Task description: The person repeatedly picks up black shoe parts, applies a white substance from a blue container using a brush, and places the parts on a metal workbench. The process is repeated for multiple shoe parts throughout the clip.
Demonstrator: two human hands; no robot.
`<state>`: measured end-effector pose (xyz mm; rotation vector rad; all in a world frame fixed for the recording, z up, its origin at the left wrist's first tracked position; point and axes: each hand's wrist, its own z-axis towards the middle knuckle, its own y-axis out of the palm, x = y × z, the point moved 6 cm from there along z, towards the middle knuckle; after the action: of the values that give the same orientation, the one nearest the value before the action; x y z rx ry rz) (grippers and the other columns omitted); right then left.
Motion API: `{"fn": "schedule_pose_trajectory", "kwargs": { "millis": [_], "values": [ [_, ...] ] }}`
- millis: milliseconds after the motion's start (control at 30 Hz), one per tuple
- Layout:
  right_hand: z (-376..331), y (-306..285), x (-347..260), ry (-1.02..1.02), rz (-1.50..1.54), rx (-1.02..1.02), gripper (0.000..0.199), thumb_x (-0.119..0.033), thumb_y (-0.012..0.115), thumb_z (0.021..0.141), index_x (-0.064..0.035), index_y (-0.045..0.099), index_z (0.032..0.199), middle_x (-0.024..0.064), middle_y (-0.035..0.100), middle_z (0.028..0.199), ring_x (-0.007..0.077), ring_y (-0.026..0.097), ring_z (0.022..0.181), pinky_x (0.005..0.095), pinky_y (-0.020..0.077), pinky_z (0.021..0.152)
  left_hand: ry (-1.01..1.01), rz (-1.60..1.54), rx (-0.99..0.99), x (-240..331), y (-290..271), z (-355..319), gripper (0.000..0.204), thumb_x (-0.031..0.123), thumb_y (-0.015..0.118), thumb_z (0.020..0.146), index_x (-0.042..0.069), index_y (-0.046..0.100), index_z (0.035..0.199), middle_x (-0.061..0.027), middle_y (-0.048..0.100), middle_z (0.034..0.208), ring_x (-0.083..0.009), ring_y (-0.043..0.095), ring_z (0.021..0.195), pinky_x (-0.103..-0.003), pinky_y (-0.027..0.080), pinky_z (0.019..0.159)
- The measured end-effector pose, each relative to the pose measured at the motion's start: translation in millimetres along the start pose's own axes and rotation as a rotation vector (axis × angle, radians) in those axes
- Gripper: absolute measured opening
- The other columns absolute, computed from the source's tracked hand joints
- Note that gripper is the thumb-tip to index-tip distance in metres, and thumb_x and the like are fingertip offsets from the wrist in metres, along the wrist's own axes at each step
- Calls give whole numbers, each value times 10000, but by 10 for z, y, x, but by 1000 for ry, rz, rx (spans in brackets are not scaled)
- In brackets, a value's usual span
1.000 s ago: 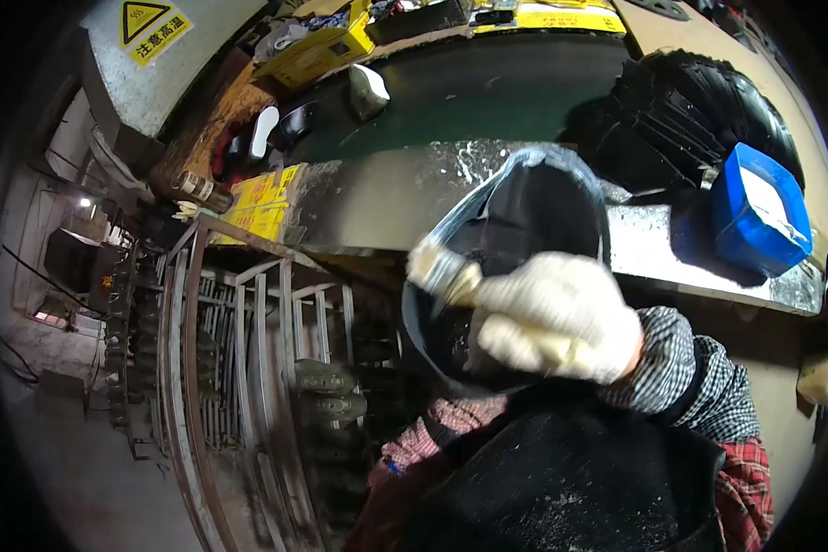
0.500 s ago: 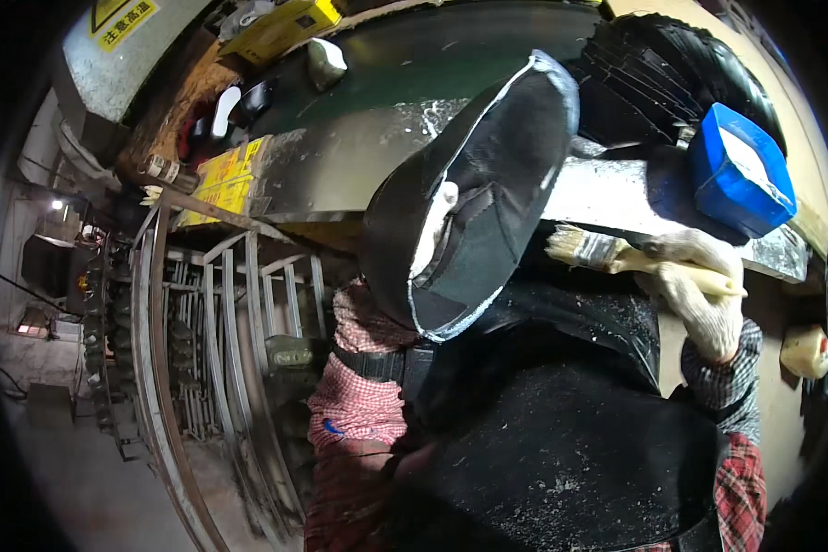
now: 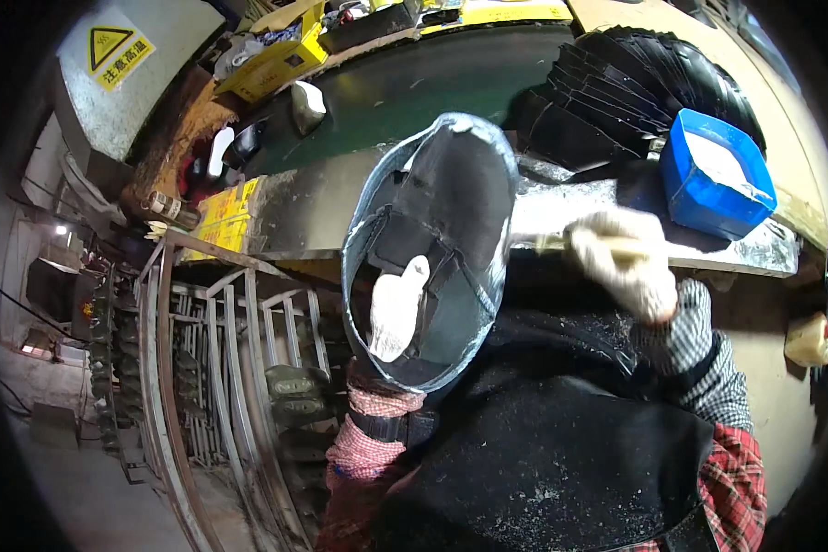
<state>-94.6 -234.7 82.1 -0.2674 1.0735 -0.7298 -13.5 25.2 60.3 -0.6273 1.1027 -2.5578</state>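
Observation:
A black shoe upper (image 3: pixel 465 184), its oval rim coated with white paste, faces me with its open underside. My left hand (image 3: pixel 397 313), in a white glove, is inside the upper and holds it up; the thumb stretches along the lining and the other fingers are partly hidden. To the right, my white-gloved right hand (image 3: pixel 621 262) is wrapped round the pale handle of a paintbrush (image 3: pixel 550 242). Motion smears the brush, and its bristle end points toward the upper, apart from the rim. Just behind this hand stands a blue tub (image 3: pixel 676 179) holding white paste.
Behind the upper runs a dark green conveyor belt (image 3: pixel 386 83) with a small dark and white piece (image 3: pixel 308 108) on it. A fanned stack of black sheets (image 3: pixel 635 92) lies back right. Metal racks (image 3: pixel 235 368) stand at left; a yellow warning label (image 3: pixel 115 51) marks a grey housing.
The upper has dropped and turned, so its inside and my left glove show more. My right hand and the brush have moved left and slightly up. The whole view has shifted a little.

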Motion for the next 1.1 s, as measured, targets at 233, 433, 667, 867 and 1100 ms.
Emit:
{"fn": "schedule_pose_trajectory", "kwargs": {
  "millis": [233, 433, 667, 867, 1100],
  "values": [
    [-38, -30, -290, -268, 140, -33, 220, -170, 675, 956, 10, 715, 1075, 140, 726, 942, 240, 715, 806, 340, 579, 731, -53, 205, -21, 15, -6, -120, 409, 79, 634, 956, 9, 589, 1356, -118, 631, 1106, -267, 620, 1003, -398, 488, 935],
    [-271, -22, -219, -199, 320, -264, 219, -229, 719, 929, -17, 737, 981, 137, 714, 827, 261, 712, 751, 345, 579, 701, -177, 93, -28, 98, 70, -32, 417, 69, 656, 936, 54, 602, 1350, -184, 612, 1334, -341, 572, 1260, -460, 410, 1129],
    [277, -372, 365, -32, 119, 235, 203, -96, 648, 972, 39, 670, 1121, 93, 686, 893, 118, 640, 743, 225, 528, 664, -500, -133, 216, -153, -68, -270, 378, 115, 622, 979, -6, 570, 1334, -189, 640, 1262, -318, 605, 1204, -421, 458, 1083],
    [244, 130, 398, 317, 691, -128, 336, -136, 696, 933, 65, 629, 1194, 118, 667, 838, 160, 665, 689, 276, 537, 615, -1097, -1035, -13, -859, 422, -708, 308, 154, 513, 1045, -17, 582, 1291, -147, 679, 1199, -256, 673, 1047, -381, 558, 943],
    [-427, 277, 757, -38, 423, 78, 207, -40, 631, 940, 54, 630, 1124, 104, 648, 859, 158, 642, 737, 252, 517, 644, -1146, -1920, 97, -1503, 1075, 205, 324, 222, 506, 1058, -12, 566, 1274, -161, 698, 1146, -239, 692, 855, -354, 586, 703]
  ]
}}
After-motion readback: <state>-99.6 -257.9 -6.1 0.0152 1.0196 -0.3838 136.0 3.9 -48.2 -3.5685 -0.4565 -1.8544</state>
